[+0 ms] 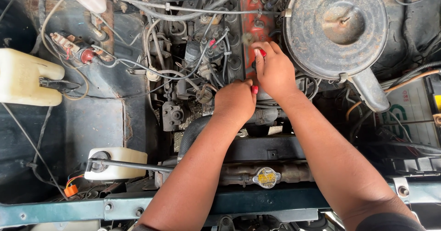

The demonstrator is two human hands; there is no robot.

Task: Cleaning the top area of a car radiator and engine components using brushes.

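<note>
Engine bay. Left hand [235, 101] clenched around a red-tipped tool [254, 89], steadying it; right hand [274, 70] pinches red handle [262, 52] beside the round air filter [336, 26].

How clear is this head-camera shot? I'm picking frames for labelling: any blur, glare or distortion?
Head view: even daylight and mostly sharp; the left hand and right hand are crisp, though they hide most of the red-handled tool. The white reservoir at left is nearly blown out. The lower frame rail bows, showing wide-angle distortion. Recesses under the round air cleaner sit in deep shadow.
</note>
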